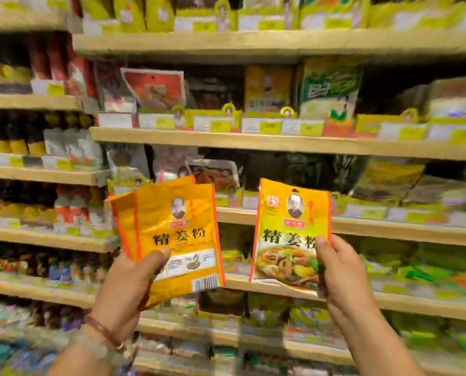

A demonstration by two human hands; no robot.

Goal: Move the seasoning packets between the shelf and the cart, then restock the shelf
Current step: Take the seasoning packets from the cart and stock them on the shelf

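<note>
My left hand (130, 283) grips a small stack of orange-yellow seasoning packets (169, 232), their backs with a barcode facing me, thumb across the front one. My right hand (340, 272) holds a single packet of the same kind (288, 232) by its right edge, its front with a food picture facing me. Both are raised in front of the wooden shelf (253, 142). The cart is out of view.
Wooden shelves run across the whole view at several heights, packed with seasoning packets (329, 88) and yellow price tags (218, 123). Bottles (15, 131) fill the shelves at the left. A dark gap (270, 169) shows behind the packets on the middle shelf.
</note>
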